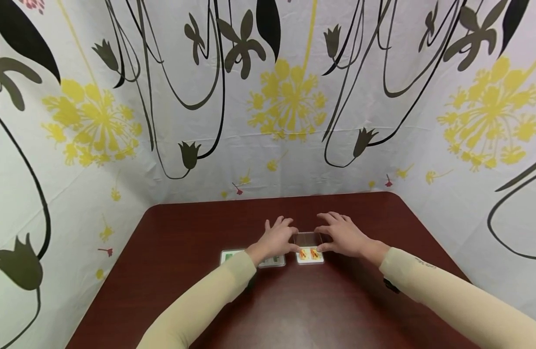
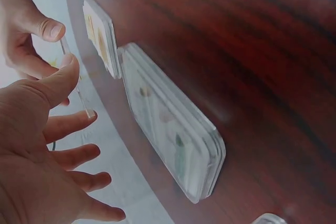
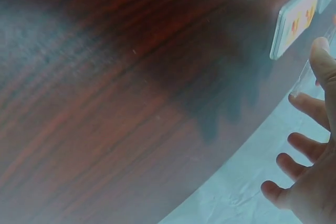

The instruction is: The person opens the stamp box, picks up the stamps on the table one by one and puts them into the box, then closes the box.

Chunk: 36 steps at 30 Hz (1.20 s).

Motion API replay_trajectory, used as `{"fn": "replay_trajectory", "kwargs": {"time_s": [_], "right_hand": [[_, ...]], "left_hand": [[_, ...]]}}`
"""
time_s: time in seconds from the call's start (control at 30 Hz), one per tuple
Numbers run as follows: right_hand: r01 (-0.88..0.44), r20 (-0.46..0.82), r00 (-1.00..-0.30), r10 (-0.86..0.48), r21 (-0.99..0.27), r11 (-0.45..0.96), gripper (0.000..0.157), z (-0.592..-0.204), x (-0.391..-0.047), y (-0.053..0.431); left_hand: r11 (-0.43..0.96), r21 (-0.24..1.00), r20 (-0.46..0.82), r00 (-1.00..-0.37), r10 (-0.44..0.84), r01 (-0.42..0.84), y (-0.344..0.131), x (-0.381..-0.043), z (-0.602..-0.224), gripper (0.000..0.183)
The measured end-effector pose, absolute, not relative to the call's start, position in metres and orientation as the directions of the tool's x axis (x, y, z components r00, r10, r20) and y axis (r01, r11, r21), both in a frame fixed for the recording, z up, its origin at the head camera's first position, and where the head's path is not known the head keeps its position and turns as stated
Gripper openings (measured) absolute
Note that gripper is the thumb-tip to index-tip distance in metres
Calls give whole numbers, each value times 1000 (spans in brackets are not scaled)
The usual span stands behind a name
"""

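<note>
A thin clear plastic cover (image 1: 308, 238) is held up between both hands, tilted above a small flat case. My left hand (image 1: 274, 238) pinches one side of it with thumb and index finger, the other fingers spread. On the opposite side, my right hand (image 1: 345, 236) grips it the same way. The small white case (image 1: 309, 260) lies on the table under the cover and shows two orange-yellow pictures. Left of it sits a larger clear-edged case (image 2: 163, 129) with greenish marks inside, partly hidden by the left forearm in the head view.
The dark red-brown table (image 1: 294, 305) has rounded far corners. Patterned cloth (image 1: 285, 169) with flowers hangs behind and on both sides. A small part of another clear item (image 2: 269, 219) shows at the bottom of the left wrist view.
</note>
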State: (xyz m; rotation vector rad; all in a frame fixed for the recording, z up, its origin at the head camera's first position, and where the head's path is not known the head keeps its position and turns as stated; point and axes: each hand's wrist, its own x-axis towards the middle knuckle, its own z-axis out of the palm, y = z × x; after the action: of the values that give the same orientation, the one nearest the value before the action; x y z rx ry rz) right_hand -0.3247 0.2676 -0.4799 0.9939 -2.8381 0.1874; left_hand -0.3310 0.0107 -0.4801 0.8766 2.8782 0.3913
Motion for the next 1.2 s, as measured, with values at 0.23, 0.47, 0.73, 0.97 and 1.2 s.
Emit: {"fn": "replay_trajectory", "kwargs": {"time_s": [0.23,0.47,0.73,0.97,1.2], "right_hand": [[-648,165,-757,-632,-77,757,55,-485,-314,269],[-646,135,-762,-633,-92,758,58,-490,-305,268],[-642,118,-766,-632,-88,762,59,-498,-303,268],[-627,109,-778,-619,-86,774,62,-502,-304,269],[-624,109,-781,-615,-93,776,62,-504,-303,269]], "left_hand": [[793,253,-28,-815,578,554,11,-322,-486,55],[780,265,-35,-803,595,567,12,-315,-492,54],[787,230,-45,-801,597,573,13,-312,-497,57],[793,230,-39,-809,587,564,15,-309,-496,57],[794,227,-38,-810,586,564,16,-309,-500,57]]}}
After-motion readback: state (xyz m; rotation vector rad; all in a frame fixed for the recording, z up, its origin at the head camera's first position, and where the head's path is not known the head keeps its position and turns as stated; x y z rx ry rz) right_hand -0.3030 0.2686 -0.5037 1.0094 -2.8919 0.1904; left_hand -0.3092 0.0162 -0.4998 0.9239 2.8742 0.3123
